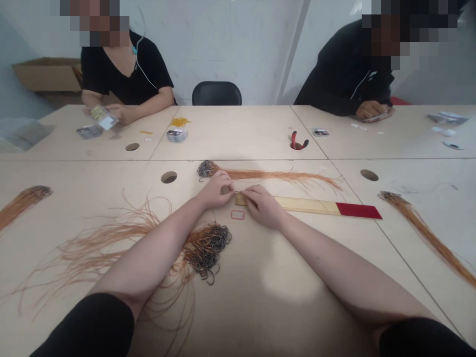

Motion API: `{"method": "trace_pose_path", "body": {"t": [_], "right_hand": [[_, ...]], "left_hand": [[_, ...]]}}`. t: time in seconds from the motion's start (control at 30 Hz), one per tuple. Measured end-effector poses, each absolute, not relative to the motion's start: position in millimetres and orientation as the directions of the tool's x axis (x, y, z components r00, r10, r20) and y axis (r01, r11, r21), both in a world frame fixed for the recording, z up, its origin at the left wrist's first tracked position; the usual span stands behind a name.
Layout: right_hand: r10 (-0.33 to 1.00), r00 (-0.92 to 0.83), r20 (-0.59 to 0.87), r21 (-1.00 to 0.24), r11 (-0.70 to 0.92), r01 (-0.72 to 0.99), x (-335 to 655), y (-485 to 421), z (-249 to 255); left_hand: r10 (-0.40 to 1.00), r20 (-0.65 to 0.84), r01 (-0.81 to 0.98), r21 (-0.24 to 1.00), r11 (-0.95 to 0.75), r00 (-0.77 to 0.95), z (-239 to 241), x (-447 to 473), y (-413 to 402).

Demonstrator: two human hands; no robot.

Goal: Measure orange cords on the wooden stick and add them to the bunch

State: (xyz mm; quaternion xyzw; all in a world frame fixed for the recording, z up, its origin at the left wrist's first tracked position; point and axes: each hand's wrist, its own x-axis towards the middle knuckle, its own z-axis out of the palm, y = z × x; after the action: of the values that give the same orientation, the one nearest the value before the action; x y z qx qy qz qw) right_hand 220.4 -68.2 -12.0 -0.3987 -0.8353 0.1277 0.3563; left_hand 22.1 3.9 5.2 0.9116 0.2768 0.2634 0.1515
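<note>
My left hand (pixel 218 191) is closed in a pinch, and my right hand (pixel 266 208) pinches close beside it. Between the fingertips shows a thin, dark, curved piece that looks like a fish hook (pixel 237 193); its detail is too small to make out. Just under the fingers lies the end of a flat wooden strip (pixel 310 205) with a red far end, partly covered by my right hand. A small red-bordered label (pixel 238 214) is on the table below. Under my left forearm spreads a big pile of grey fish hooks (pixel 213 243) on orange lines.
Beyond my hands lies another hook bundle (pixel 208 169); further bundles lie left (pixel 26 203) and right (pixel 420 223). Red-handled pliers (pixel 298 144) stand in a table hole. Across the table (pixel 230 134), two people handle small packs, near stacked packs (pixel 177 135).
</note>
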Motion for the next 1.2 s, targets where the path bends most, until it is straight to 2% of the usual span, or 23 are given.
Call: {"method": "trace_pose_path", "body": {"t": [0.23, 0.57, 1.07, 1.2], "right_hand": [[0.764, -0.419, 0.491, -0.457, 0.635, 0.623, 219.3, -69.3, -13.7], [0.794, -0.341, 0.503, -0.473, 0.583, 0.661, 220.4, -66.8, -17.4], [0.808, -0.356, 0.469, -0.486, 0.573, 0.66, 221.7, -66.0, -19.2], [0.804, -0.363, 0.471, -0.457, 0.575, 0.679, 219.4, -68.8, -15.7]], "left_hand": [[0.564, 0.347, 0.416, 0.417, -0.808, 0.749, 5.2, 23.4, 2.8], [0.555, 0.336, 0.431, 0.377, -0.82, 0.761, 5.9, 23.7, 1.3], [0.553, 0.278, 0.432, 0.393, -0.811, 0.785, 11.9, 25.2, -2.6], [0.54, 0.267, 0.42, 0.397, -0.816, 0.798, 12.4, 24.5, -2.4]]}}
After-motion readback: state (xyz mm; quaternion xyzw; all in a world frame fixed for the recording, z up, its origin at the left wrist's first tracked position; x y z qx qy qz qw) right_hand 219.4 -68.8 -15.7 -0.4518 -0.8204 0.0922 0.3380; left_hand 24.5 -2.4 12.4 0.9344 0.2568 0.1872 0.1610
